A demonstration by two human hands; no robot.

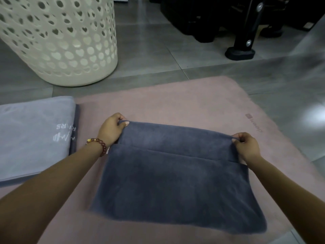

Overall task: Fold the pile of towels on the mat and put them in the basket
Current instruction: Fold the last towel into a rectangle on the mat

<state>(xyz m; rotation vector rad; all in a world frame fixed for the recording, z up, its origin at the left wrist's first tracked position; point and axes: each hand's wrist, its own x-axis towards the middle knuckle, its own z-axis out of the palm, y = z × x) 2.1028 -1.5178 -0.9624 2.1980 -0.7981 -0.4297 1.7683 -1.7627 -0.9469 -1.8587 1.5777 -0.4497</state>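
**A:** How much of the job can be counted as done?

**B:** Little that can be confirmed. One dark towel point(175, 182) is spread on the pink mat point(193, 103), and a fold across it is only being formed. Its far edge is raised off the mat, and a straight layer edge is seen just below the raised part.

**A:** How is it held?

**B:** The far left corner is pinched in the grip of the left hand point(112, 129), thumb against fingers. The far right corner is pinched likewise by the right hand point(246, 145). Both grips are closed on the cloth.

**A:** What is left?

**B:** This towel's folds must be finished, and it has not yet been carried to the basket point(61, 41), which is stood on the floor point(158, 55) beyond the mat's far left corner. The basket's inside cannot be seen, so nothing can be counted as delivered. A pale towel point(35, 138) is laid flat at the mat's left edge, over at least one darker layer. Those are judged to be waiting as well.
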